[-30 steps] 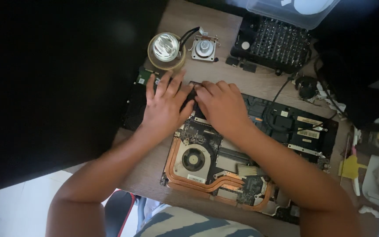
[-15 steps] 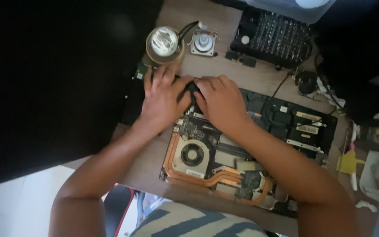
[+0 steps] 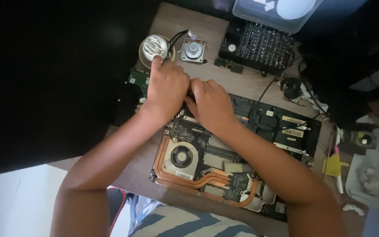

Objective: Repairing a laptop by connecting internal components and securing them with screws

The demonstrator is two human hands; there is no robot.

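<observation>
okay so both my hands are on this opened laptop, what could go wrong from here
1. The left hand and right hand press close together on the bare laptop board; a slip could bend small parts or scrape the copper pipes.
2. The left fingertips reach the lamp at the table edge; a nudge might push it off.
3. Your hands hide the spot being worked, so a loose piece could drop into the fan unseen.

Copper-orange heat pipes (image 3: pixel 207 182) on a black laptop board (image 3: pixel 259 145) — brown wooden table (image 3: pixel 176 22).
</observation>
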